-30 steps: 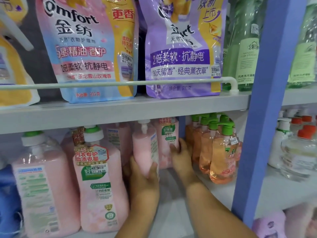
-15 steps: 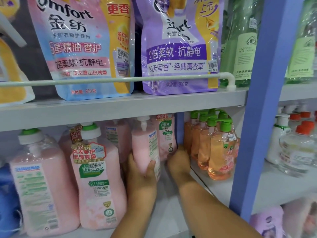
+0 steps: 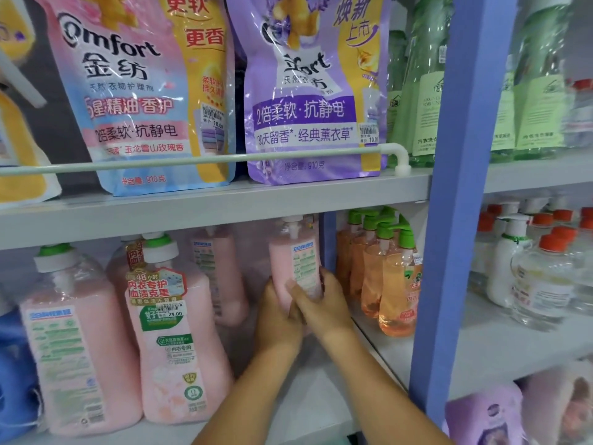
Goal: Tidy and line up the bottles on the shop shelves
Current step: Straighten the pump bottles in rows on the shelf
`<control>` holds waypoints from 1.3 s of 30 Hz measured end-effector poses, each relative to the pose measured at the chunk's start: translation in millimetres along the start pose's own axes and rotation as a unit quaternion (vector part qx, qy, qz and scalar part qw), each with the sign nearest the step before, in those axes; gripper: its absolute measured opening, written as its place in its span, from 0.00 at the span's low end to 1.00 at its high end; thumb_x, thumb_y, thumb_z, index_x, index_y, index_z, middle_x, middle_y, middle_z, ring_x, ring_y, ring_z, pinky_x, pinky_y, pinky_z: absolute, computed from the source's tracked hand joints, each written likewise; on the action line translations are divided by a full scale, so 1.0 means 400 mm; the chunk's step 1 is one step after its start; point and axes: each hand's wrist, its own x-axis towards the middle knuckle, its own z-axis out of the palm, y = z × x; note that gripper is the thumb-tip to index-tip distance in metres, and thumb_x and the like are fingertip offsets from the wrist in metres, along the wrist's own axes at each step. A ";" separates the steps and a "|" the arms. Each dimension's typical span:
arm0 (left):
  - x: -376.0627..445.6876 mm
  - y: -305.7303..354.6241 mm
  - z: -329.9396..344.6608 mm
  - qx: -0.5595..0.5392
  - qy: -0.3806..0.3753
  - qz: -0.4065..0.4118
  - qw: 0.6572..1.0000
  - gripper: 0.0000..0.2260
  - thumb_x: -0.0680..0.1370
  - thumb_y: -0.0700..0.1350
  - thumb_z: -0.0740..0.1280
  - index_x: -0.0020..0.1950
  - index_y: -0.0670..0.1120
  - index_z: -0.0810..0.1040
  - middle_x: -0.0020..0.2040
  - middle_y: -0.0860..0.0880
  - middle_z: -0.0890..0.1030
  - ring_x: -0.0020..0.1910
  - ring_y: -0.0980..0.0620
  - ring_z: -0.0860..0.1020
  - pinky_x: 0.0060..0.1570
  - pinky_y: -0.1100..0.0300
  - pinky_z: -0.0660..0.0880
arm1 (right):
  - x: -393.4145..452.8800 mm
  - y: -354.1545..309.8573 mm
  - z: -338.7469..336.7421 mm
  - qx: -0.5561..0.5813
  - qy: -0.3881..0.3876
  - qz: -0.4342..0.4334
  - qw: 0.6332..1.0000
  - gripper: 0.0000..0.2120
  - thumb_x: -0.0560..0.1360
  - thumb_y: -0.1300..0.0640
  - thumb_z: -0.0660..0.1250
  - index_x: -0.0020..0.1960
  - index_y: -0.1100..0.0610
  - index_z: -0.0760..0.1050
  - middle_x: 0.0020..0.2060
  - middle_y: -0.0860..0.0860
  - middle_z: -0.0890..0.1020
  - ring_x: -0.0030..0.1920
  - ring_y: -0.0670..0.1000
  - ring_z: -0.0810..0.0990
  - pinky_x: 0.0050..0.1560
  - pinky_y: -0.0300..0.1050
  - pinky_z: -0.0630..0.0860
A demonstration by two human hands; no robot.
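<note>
Head view: both forearms reach up into the lower shelf (image 3: 321,409). The left hand (image 3: 277,319) and right hand (image 3: 321,305) wrap around one slim pink plastic pump bottle (image 3: 293,264), upright, pump topmost, label facing right. Left of the hands stand two large pink bottles (image 3: 179,342); right, a cluster of orange green-pump bottles (image 3: 396,293), number unclear.

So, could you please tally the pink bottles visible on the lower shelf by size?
Large pink bottles: 3, one mostly hidden behind
Slim pink bottles: 2, including the held slim pink bottle gripped by left hand and right hand
Total: 5; another may hide behind the held one
</note>
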 end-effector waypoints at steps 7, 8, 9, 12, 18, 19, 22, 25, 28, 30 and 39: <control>-0.087 -0.026 0.006 0.013 0.014 0.005 1.000 0.07 0.73 0.43 0.69 0.48 0.53 0.76 0.47 0.52 0.82 0.45 0.51 0.80 0.46 0.60 0.77 | -0.005 -0.012 -0.061 -0.071 0.003 -0.044 0.997 0.33 0.70 0.43 0.76 0.73 0.46 0.73 0.60 0.49 0.78 0.60 0.49 0.80 0.61 0.40 0.77; -0.068 -0.024 -0.005 -0.024 0.023 -0.026 0.999 0.06 0.75 0.41 0.69 0.46 0.52 0.76 0.45 0.51 0.84 0.43 0.50 0.81 0.43 0.63 0.76 | -0.009 -0.007 -0.061 -0.040 0.009 -0.050 0.998 0.29 0.75 0.50 0.74 0.74 0.48 0.73 0.61 0.48 0.80 0.60 0.48 0.80 0.58 0.35 0.76; -0.044 -0.016 -0.012 -0.046 0.035 -0.057 0.997 0.06 0.76 0.42 0.70 0.46 0.52 0.76 0.46 0.50 0.84 0.44 0.49 0.82 0.44 0.64 0.76 | -0.009 0.000 -0.056 -0.003 0.015 -0.044 0.999 0.26 0.78 0.55 0.71 0.74 0.49 0.72 0.62 0.47 0.81 0.61 0.48 0.80 0.56 0.32 0.74; 0.021 0.021 -0.002 -0.089 -0.035 -0.093 0.991 0.17 0.72 0.49 0.68 0.61 0.52 0.76 0.56 0.50 0.84 0.54 0.48 0.82 0.58 0.52 0.79 | -0.004 0.017 -0.036 0.047 0.051 0.003 0.998 0.19 0.82 0.59 0.66 0.71 0.53 0.68 0.60 0.49 0.79 0.63 0.52 0.79 0.51 0.29 0.71; 0.062 -0.038 0.022 0.028 -0.061 0.028 0.997 0.20 0.73 0.37 0.73 0.64 0.48 0.81 0.58 0.47 0.84 0.56 0.48 0.84 0.58 0.50 0.81 | 0.011 0.039 -0.056 -0.063 0.146 0.034 0.987 0.18 0.80 0.54 0.67 0.69 0.55 0.72 0.65 0.54 0.78 0.61 0.55 0.79 0.58 0.45 0.74; 0.062 -0.050 0.021 0.063 -0.057 0.037 0.996 0.19 0.74 0.39 0.73 0.64 0.49 0.81 0.58 0.47 0.84 0.56 0.48 0.83 0.58 0.49 0.81 | 0.016 0.034 -0.052 -0.064 0.126 0.012 0.990 0.20 0.79 0.52 0.70 0.68 0.54 0.73 0.63 0.53 0.79 0.59 0.53 0.79 0.57 0.44 0.75; 0.061 -0.061 0.024 0.088 -0.058 0.032 0.994 0.13 0.77 0.42 0.71 0.62 0.49 0.82 0.56 0.45 0.83 0.54 0.45 0.82 0.55 0.52 0.79 | 0.036 0.027 -0.023 -0.094 0.094 -0.020 0.991 0.32 0.70 0.49 0.79 0.70 0.57 0.72 0.60 0.55 0.79 0.60 0.55 0.80 0.60 0.51 0.79; 0.006 -0.022 0.024 0.106 -0.023 0.027 0.994 0.08 0.82 0.39 0.65 0.54 0.51 0.80 0.56 0.46 0.83 0.50 0.50 0.80 0.47 0.64 0.70 | 0.040 0.037 0.001 -0.157 0.102 -0.015 0.982 0.48 0.64 0.47 0.83 0.75 0.59 0.63 0.62 0.58 0.74 0.63 0.58 0.75 0.63 0.53 0.75; -0.117 0.043 -0.054 0.043 0.018 0.129 0.991 0.15 0.79 0.36 0.65 0.60 0.54 0.81 0.60 0.53 0.82 0.61 0.53 0.80 0.60 0.69 0.70 | 0.065 0.050 -0.004 -0.133 0.064 0.001 0.989 0.47 0.63 0.50 0.83 0.74 0.60 0.63 0.62 0.59 0.74 0.64 0.61 0.75 0.63 0.57 0.76; -0.201 0.070 -0.162 0.049 0.114 0.280 0.952 0.14 0.77 0.40 0.66 0.58 0.57 0.80 0.63 0.55 0.81 0.66 0.56 0.77 0.67 0.70 0.67 | 0.071 0.055 -0.008 -0.098 0.047 0.015 0.994 0.48 0.63 0.52 0.84 0.74 0.58 0.62 0.62 0.58 0.73 0.65 0.60 0.75 0.64 0.56 0.76; -0.207 0.004 -0.346 0.111 0.207 0.129 0.963 0.55 0.55 0.38 0.88 0.77 0.36 0.64 0.73 0.35 0.67 0.72 0.43 0.67 0.68 0.46 0.72 | -0.017 -0.078 0.172 -0.057 0.073 -0.206 0.974 0.17 0.74 0.53 0.69 0.62 0.52 0.75 0.54 0.47 0.77 0.54 0.49 0.79 0.55 0.43 0.77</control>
